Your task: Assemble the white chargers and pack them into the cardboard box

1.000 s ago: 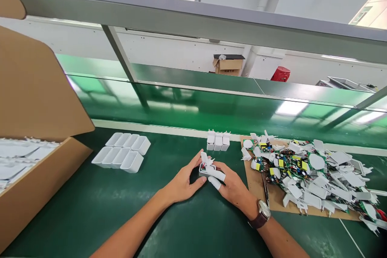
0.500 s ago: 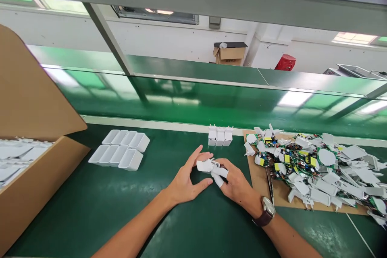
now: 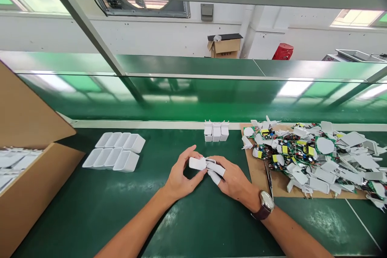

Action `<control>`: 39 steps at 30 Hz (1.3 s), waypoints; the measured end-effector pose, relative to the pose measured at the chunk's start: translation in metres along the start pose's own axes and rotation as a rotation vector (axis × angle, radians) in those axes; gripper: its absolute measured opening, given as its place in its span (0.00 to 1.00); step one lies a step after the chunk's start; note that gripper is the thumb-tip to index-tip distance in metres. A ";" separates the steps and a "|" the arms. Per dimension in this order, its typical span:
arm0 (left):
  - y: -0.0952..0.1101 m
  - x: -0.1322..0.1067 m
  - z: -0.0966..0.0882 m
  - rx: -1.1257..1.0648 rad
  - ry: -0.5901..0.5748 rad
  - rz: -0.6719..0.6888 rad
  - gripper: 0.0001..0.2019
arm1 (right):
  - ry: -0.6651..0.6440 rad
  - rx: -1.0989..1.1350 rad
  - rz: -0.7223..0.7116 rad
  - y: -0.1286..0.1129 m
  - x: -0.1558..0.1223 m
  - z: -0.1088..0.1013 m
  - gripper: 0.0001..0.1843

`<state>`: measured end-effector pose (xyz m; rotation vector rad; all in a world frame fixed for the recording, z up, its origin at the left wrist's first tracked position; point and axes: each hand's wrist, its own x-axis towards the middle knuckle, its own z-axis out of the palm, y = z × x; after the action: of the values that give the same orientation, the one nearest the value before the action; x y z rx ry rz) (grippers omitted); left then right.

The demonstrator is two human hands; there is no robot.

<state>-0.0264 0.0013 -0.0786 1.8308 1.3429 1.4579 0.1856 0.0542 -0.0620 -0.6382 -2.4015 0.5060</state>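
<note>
Both my hands meet over the green mat on one small white charger housing. My left hand pinches its white shell between thumb and fingers. My right hand, with white cots on two fingertips and a watch on the wrist, grips the plug end. Three assembled white chargers stand in a row just beyond my hands. Two rows of empty white shells lie to the left.
A cardboard sheet at the right carries a heap of circuit boards and white plug covers. An open cardboard box of white parts stands at the left. A green conveyor belt runs behind the mat.
The housing has been turned from upright with its lid open to lying on its side, closed between both hands. The camera has tilted down slightly.
</note>
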 end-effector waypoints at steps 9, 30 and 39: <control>0.003 0.004 -0.007 0.018 -0.015 -0.101 0.15 | -0.035 -0.004 0.055 -0.001 -0.001 0.003 0.21; -0.002 0.004 -0.006 0.037 -0.062 -0.160 0.15 | 0.046 0.273 0.208 -0.001 -0.002 -0.003 0.15; -0.003 0.003 -0.009 0.082 -0.057 -0.127 0.25 | 0.028 0.373 0.218 0.000 0.003 0.007 0.16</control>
<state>-0.0359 0.0031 -0.0761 1.7876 1.4815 1.2940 0.1796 0.0545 -0.0662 -0.7324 -2.1405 1.0012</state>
